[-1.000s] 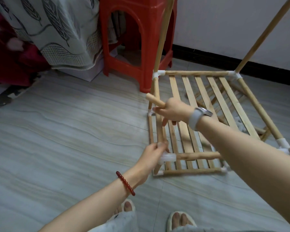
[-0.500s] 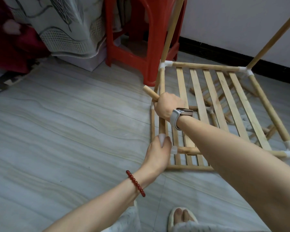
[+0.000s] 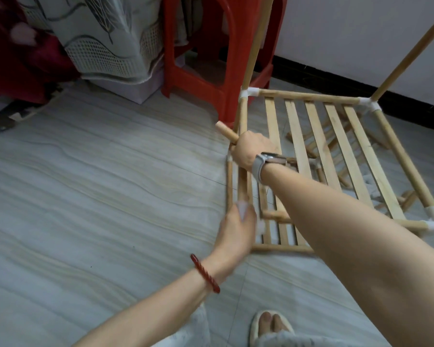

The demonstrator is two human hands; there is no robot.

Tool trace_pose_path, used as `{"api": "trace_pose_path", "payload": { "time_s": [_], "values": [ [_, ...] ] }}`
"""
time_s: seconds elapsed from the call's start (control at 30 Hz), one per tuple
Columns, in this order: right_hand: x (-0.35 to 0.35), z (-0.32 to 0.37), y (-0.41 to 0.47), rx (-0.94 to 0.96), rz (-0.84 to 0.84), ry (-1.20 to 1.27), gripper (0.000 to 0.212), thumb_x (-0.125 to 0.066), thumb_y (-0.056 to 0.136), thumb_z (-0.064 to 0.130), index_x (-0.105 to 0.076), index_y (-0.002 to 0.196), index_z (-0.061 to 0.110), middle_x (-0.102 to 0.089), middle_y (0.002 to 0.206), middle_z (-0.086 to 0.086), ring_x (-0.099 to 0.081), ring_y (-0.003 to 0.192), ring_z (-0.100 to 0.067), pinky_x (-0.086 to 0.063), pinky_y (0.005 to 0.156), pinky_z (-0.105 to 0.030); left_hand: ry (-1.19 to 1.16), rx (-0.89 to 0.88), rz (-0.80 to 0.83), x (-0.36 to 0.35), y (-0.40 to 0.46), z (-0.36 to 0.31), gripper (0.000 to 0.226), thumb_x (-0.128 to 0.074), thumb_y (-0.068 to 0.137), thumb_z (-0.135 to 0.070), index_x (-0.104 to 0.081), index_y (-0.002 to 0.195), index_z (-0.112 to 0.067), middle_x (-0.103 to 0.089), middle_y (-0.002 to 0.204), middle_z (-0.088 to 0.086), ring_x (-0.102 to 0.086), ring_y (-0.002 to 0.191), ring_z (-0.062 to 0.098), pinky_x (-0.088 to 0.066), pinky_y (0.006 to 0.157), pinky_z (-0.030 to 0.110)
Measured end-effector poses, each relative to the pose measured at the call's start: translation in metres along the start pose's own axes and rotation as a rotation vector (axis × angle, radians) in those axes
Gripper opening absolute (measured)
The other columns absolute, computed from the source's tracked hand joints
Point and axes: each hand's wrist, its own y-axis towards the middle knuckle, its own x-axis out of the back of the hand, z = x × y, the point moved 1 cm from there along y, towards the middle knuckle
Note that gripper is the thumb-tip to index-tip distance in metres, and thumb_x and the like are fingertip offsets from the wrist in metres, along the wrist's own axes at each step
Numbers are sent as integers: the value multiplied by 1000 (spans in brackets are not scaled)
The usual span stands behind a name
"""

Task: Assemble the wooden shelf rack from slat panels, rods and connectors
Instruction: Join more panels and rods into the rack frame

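1. The right hand (image 3: 252,151) is clamped around a loose wooden rod (image 3: 227,131); its free end sticks out up and to the left of the fist, and the rest is hidden inside the grip and behind the wrist with its watch (image 3: 269,159).
2. The left hand (image 3: 237,227) is wrapped over the near-left white plastic connector (image 3: 243,206) of the upper slat panel (image 3: 336,156), fingers curled on it. The image there is blurred, so I cannot tell whether an open socket shows.
3. The relation that matters: the connector lies down and toward the person from the right hand, along the panel's left side rail (image 3: 243,146), which runs away from the person toward the far-left connector (image 3: 248,94).
4. The held rod's long axis runs diagonally, from upper left down toward the right, crossing the side rail; it is not lined up with any socket I can make out.
5. The left hand is nearer the target joint and is already on it; the right hand is near, further up the rail.
6. In my judgement the next move needs the rod turned and brought down to the connector while the left hand steadies it.
7. 2 tall uprights rise from the far corners; a second slat panel (image 3: 273,236) lies on the tiled floor (image 3: 110,184) beneath, beside a red plastic stool (image 3: 211,58).
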Motion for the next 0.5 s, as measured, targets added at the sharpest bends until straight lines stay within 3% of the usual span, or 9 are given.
{"api": "trace_pose_path", "payload": {
  "time_s": [0.07, 0.13, 0.23, 0.33, 0.43, 0.5],
  "values": [
    [17, -15, 12, -48, -9, 16, 29, -50, 91, 33, -60, 104, 10, -63, 88, -9, -62, 78, -31, -39, 58, -31, 42, -42, 22, -6, -18, 13, 27, -43, 97, -36, -41, 72, -27, -47, 71, -11, -48, 66, -17, -35, 57, 3],
    [18, -16, 28, -52, 2, 73, 27, -49, 90, 34, -59, 97, 10, -59, 78, -8, -58, 68, -29, -39, 55, -30, -28, -51, -21, 4, 0, 15, 26, -43, 96, -42, -43, 74, -27, -51, 74, -11, -48, 67, -17, -36, 57, 6],
    [1, -8, 18, 28, 119, 54, 24, -48, 91, 34, -51, 77, 14, -51, 65, -2, -51, 55, -19, -33, 46, -26, -122, -1, 92, 5, 19, 2, 20, -42, 94, -47, -51, 90, -30, -58, 88, -14, -53, 77, -13, -41, 64, 12],
    [7, -12, 9, 79, 200, 148, 29, -48, 94, 36, -52, 77, 13, -56, 67, -3, -53, 54, -18, -37, 47, -26, -131, 3, 89, -3, 21, 3, 30, -45, 93, -48, -56, 105, -22, -61, 96, -7, -56, 91, 6, -44, 77, 23],
    [24, -15, -6, 110, 264, 247, 30, -48, 95, 37, -56, 85, 10, -61, 62, -1, -52, 44, -12, -40, 42, -23, -160, -42, 157, 9, 21, 3, 21, -55, 91, -47, -59, 99, -28, -62, 89, -16, -58, 87, -2, -43, 69, 9],
    [34, -16, -20, 139, 211, 245, 28, -47, 96, 33, -58, 89, 8, -63, 63, -1, -56, 43, -11, -45, 40, -22, -150, -51, 273, 20, 19, -1, 22, -65, 83, -48, -57, 98, -33, -64, 94, -19, -61, 90, -6, -43, 71, 6]
  ]
}}
